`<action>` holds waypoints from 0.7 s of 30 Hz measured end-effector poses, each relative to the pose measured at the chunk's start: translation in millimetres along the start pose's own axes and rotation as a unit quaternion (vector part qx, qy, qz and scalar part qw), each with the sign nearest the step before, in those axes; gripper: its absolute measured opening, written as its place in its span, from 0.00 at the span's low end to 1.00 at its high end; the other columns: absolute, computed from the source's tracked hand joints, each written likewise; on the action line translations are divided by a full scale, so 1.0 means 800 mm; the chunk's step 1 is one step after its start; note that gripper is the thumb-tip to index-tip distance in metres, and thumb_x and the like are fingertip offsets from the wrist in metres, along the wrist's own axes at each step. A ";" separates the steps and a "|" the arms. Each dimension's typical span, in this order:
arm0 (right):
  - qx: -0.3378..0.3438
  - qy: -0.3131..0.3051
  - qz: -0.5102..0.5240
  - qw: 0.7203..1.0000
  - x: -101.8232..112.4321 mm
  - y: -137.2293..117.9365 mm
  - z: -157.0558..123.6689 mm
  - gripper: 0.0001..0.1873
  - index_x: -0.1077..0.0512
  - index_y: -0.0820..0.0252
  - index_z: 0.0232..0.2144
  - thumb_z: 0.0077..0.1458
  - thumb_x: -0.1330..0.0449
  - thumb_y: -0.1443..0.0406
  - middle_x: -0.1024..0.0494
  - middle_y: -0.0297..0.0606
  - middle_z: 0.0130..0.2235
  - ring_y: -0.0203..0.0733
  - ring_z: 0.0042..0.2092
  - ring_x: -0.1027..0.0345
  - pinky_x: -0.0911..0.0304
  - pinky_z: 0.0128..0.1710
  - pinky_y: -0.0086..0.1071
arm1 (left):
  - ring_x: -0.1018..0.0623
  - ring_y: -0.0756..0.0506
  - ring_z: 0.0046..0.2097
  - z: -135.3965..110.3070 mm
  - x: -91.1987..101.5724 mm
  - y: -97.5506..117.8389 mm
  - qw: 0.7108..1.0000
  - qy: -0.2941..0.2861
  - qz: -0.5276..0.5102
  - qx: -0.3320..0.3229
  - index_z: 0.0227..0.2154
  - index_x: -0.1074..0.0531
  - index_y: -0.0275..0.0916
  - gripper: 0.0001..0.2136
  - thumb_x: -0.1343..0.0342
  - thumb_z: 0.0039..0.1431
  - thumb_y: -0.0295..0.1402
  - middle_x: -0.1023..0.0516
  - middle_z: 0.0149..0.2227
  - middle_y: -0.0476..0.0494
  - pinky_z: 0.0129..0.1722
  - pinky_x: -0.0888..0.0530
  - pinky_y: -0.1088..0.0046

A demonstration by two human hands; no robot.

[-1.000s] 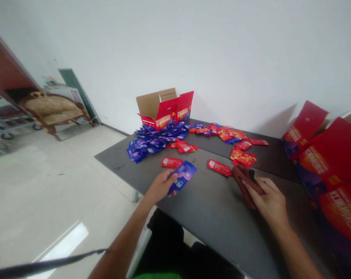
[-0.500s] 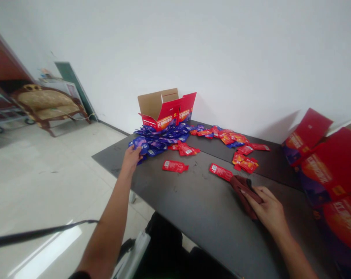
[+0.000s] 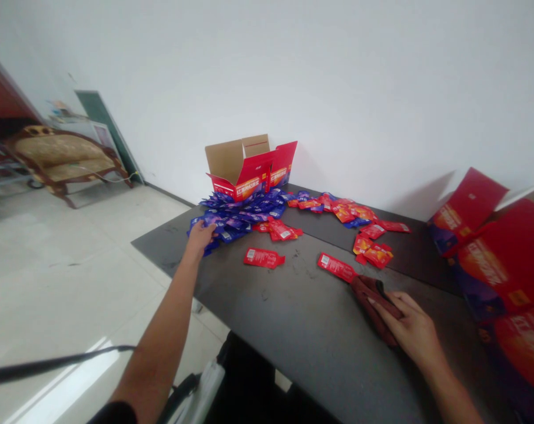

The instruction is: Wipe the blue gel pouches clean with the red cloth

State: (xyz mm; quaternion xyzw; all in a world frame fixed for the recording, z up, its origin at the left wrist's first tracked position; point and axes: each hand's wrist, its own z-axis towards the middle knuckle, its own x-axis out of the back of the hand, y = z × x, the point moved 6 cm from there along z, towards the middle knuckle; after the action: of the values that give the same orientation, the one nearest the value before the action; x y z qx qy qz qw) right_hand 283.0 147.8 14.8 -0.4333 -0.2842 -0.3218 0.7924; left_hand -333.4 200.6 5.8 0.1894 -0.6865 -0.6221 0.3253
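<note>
Left hand (image 3: pixel 199 238): you reach forward, arm extended, fingers on the blue sachets (image 3: pixel 238 219); grip hidden, cannot tell.
Right hand (image 3: pixel 408 324): you clasp the brown cloth (image 3: pixel 375 306), well apart from your left.
Red sachets (image 3: pixel 263 257): right of the blue sachets.

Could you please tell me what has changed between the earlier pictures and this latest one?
The left hand has moved forward, away from the person, to the edge of the blue sachet pile, and the blue sachet it held no longer shows. The right hand stays on the brown cloth; the red sachets look unchanged.
</note>
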 end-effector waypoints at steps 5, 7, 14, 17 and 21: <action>0.012 -0.001 -0.016 1.000 0.000 0.001 0.000 0.24 0.21 0.55 0.44 0.61 0.41 0.45 0.22 0.39 0.43 0.44 0.42 0.24 0.29 0.42 0.33 | 0.26 0.49 0.24 0.007 -0.006 -0.004 0.998 -0.020 0.056 -0.001 0.68 0.46 0.31 0.34 0.41 0.63 0.34 0.26 0.28 0.50 0.23 0.34 0.77; 0.012 -0.004 -0.021 1.000 -0.001 0.001 -0.001 0.24 0.21 0.55 0.45 0.61 0.41 0.45 0.22 0.39 0.44 0.44 0.42 0.24 0.29 0.42 0.33 | 0.27 0.50 0.24 0.008 -0.005 -0.003 0.996 -0.034 0.083 -0.016 0.68 0.46 0.31 0.34 0.41 0.64 0.36 0.26 0.28 0.50 0.24 0.33 0.77; 0.019 -0.011 -0.018 1.000 0.000 -0.005 0.000 0.24 0.21 0.54 0.46 0.61 0.41 0.44 0.22 0.38 0.44 0.44 0.42 0.23 0.29 0.42 0.33 | 0.24 0.46 0.30 0.003 0.005 0.001 0.975 -0.078 0.190 -0.083 0.61 0.32 0.32 0.27 0.42 0.64 0.43 0.21 0.34 0.44 0.34 0.26 0.71; 0.024 -0.013 -0.015 1.000 0.001 -0.009 0.001 0.24 0.21 0.54 0.45 0.61 0.42 0.44 0.22 0.38 0.43 0.43 0.41 0.23 0.29 0.43 0.33 | 0.21 0.42 0.38 -0.001 0.006 0.008 0.962 -0.084 0.234 -0.115 0.57 0.28 0.33 0.25 0.44 0.64 0.45 0.19 0.39 0.40 0.44 0.26 0.67; 0.020 -0.010 -0.020 1.000 0.002 -0.009 0.001 0.24 0.21 0.55 0.44 0.61 0.42 0.44 0.22 0.38 0.42 0.43 0.40 0.23 0.29 0.42 0.33 | 0.22 0.38 0.51 -0.007 0.002 0.021 0.945 -0.084 0.273 -0.160 0.53 0.24 0.36 0.20 0.49 0.67 0.44 0.19 0.49 0.38 0.55 0.30 0.64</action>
State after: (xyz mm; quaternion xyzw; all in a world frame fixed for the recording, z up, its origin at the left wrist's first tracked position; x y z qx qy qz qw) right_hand 278.6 145.4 19.8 -0.4147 -0.3070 -0.3279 0.7914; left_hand -328.3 198.1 22.6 -0.1126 -0.6282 -0.6247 0.4499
